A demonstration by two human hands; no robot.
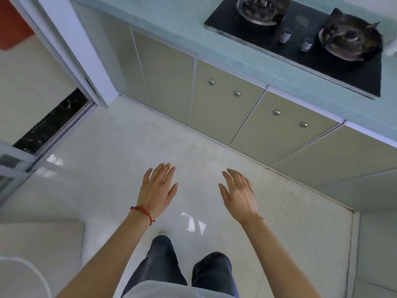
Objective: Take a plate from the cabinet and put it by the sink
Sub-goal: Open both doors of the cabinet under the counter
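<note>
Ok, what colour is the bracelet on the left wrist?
Red, a beaded string bracelet just below the left hand, seen in the head view, the only one given.

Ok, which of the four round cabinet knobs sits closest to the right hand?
The knob third from the left, the left one of the right-hand pair. It is nearest the right hand; its partner lies further right, the other pair further up-left.

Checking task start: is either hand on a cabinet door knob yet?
Apart. The head view shows the left hand and right hand open over bare floor, well short of the cabinet door knobs.
</note>
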